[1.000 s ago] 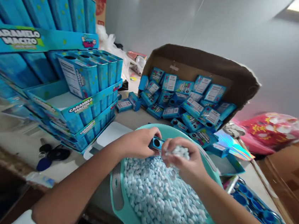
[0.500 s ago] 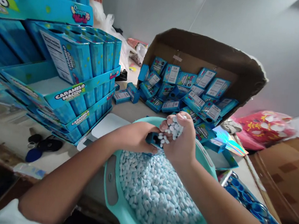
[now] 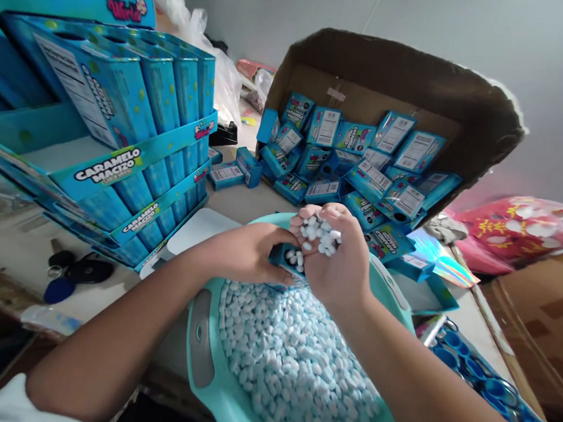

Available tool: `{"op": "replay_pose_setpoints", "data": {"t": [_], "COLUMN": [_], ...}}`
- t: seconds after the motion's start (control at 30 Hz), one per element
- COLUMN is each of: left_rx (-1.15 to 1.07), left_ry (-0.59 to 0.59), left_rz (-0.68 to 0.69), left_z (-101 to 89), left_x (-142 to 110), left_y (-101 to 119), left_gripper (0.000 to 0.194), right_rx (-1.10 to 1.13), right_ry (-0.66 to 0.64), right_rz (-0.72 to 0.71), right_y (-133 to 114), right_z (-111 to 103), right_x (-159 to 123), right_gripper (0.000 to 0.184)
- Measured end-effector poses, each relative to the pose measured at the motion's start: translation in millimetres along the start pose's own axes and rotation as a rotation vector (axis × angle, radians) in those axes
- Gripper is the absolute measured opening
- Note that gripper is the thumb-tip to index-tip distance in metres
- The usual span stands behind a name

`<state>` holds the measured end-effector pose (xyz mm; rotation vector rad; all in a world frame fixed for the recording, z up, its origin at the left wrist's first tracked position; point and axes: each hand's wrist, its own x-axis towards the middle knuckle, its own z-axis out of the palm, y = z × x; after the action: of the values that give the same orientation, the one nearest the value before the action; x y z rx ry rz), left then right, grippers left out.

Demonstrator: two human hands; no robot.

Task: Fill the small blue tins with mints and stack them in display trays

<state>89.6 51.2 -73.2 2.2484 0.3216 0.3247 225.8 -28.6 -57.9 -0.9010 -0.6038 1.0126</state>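
Note:
Over a turquoise tub (image 3: 208, 401) full of pale blue and white candies (image 3: 295, 367), my left hand (image 3: 251, 255) grips a small blue candy box (image 3: 279, 256). Candies show in the box's round opening, which faces my right hand. Cupped against the box, my right hand (image 3: 339, 264) holds a small heap of candies (image 3: 320, 232) on its palm and fingers. The lower part of the box is partly hidden by my left hand.
A tilted cardboard carton (image 3: 319, 84) behind the tub holds several blue boxes. Stacked display trays (image 3: 109, 173) of blue boxes stand at left. Keys (image 3: 87, 271) lie near the table edge. Blue ring-shaped pieces (image 3: 493, 394) and a brown carton (image 3: 550, 333) are at right.
My right hand's fingers have opened out flatter, and its heap of candies has shrunk. Candies now show in the box's opening. The view has shifted slightly.

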Motion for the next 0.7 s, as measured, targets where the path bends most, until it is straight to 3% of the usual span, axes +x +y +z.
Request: {"op": "replay_pose_setpoints", "data": {"t": [0.23,0.43,0.53,0.7], "left_rx": [-0.027,-0.084,-0.130,-0.104], "left_ry": [0.030,-0.005,0.020,0.093], "left_rz": [0.029,-0.007,0.015,-0.056], "left_z": [2.1,1.1,0.1,2.6], "left_x": [1,1,2,5], "left_y": [0,2,4,3], "left_gripper": [0.041,0.039,0.041,0.035], "right_rx": [0.003,-0.025,-0.079,-0.214], "right_ry": [-0.067,-0.089,-0.089,-0.085], "right_rz": [-0.043,-0.019,0.022,-0.031], "right_y": [2,4,-6,-8], "right_z": [-1,-1,-1,3], "right_x": [0,1,1,0], "right_gripper": [0.011,0.032,0.039,0.041]}}
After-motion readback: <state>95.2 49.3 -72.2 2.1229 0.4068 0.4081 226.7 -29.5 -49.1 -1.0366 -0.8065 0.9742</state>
